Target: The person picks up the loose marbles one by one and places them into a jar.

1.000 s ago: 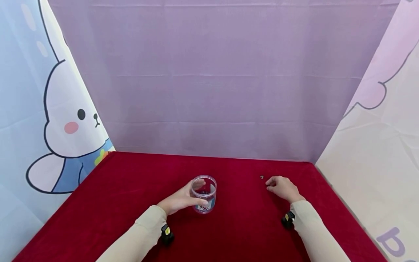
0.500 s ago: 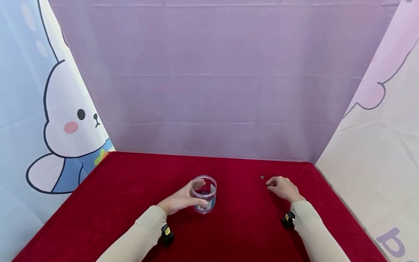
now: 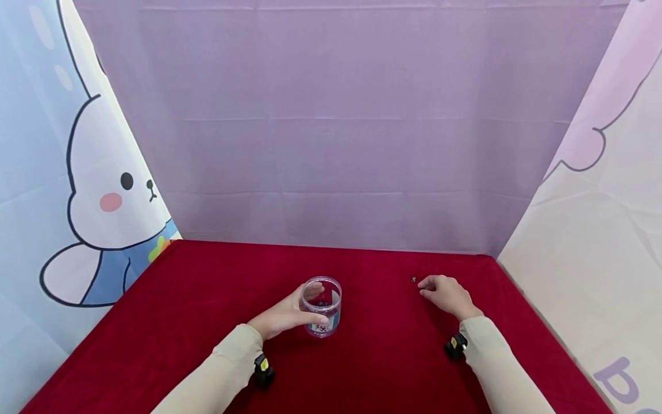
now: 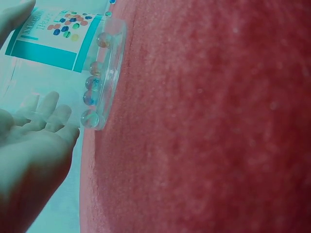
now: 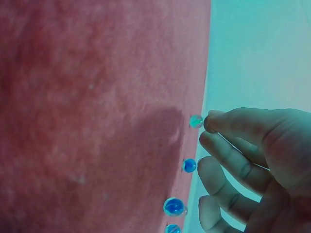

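A clear plastic jar (image 3: 331,326) with a printed label stands upright on the red cloth, its mouth uncovered. My left hand (image 3: 284,316) grips it from the left, thumb across the front and fingers round the far side. Several glass marbles (image 4: 90,118) lie at the bottom of the jar. To the right, my right hand (image 3: 447,296) is low over the cloth with loosely bent fingers. Its thumb and index tips are close together, right beside a greenish marble (image 5: 196,121). No object shows between them. Blue marbles (image 5: 173,207) lie along the same line in the right wrist view.
Red cloth (image 3: 372,368) covers the table. A plain purple curtain (image 3: 331,132) rises at its back edge. Printed hangings flank it, with a cartoon rabbit (image 3: 103,201) on the left one. Small black cameras sit at both wrists.
My right hand has shifted slightly forward and left, nearer the small marble spot on the cloth. The left hand and the jar have stayed in place.
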### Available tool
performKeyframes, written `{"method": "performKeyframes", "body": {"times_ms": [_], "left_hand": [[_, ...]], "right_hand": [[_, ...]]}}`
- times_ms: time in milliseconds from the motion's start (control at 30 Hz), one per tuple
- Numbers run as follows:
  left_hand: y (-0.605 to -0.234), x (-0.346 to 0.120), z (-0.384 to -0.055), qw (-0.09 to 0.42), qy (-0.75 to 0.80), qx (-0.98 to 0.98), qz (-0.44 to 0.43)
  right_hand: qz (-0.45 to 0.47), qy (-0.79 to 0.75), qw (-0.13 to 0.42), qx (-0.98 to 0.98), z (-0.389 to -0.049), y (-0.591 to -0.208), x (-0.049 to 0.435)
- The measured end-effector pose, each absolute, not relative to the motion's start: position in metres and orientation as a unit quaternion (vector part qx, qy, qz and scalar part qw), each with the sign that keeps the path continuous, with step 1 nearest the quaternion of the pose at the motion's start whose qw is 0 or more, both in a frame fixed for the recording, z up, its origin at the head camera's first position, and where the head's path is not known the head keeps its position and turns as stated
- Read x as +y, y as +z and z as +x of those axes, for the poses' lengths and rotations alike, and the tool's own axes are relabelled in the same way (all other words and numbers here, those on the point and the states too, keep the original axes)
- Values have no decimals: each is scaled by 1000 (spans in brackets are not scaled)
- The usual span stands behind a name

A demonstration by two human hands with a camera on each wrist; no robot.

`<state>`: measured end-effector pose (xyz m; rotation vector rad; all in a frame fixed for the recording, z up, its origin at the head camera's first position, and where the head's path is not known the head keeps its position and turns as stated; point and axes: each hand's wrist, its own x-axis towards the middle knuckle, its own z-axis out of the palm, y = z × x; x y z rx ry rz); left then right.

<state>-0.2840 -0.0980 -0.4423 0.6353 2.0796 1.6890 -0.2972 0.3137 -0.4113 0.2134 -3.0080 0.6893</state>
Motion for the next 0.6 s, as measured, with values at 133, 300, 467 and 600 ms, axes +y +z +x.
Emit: {"method": "performKeyframes", "body": {"times_ms": [133, 300, 467, 600], "left_hand": [[-441, -98, -283, 191, 599, 744, 226], [-440, -98, -283, 188, 595, 748, 225], [-442, -99, -283, 191, 598, 745, 225], [-443, -99, -285, 191, 598, 744, 227]], "right_hand": [[73, 225, 30, -971, -295, -409, 311], [76, 226, 38, -970, -293, -409, 308], [89, 230, 52, -968, -291, -406, 302], [101, 231, 64, -966, -291, -404, 298]]}}
